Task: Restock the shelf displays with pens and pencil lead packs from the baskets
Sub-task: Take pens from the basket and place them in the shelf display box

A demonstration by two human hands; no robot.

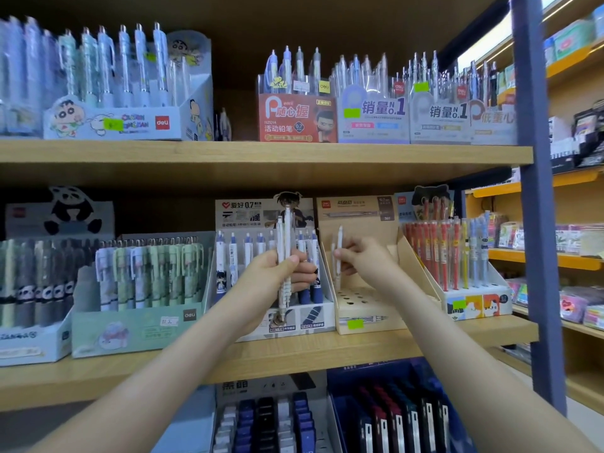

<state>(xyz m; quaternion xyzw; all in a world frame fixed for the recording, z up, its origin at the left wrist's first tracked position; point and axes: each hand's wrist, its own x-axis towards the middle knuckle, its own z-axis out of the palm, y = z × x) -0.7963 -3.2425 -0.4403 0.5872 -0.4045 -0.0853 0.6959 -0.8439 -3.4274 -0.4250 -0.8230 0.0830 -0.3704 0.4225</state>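
Observation:
My left hand [277, 276] grips a small bundle of white pens [283, 243] upright in front of the blue-and-white pen display [313, 317] on the middle shelf. My right hand [362, 256] pinches a single white pen [339, 248] upright over the beige display box [362, 302], whose perforated tray shows many unfilled holes. One more white pen stands in that box just left of the held one. No basket is in view.
Full pen displays flank the beige box: red and yellow pens [457, 256] on the right, green ones [147, 276] on the left. More displays line the upper shelf [261, 152]. A blue upright post [539, 223] stands at the right; lead packs [392, 416] fill the shelf below.

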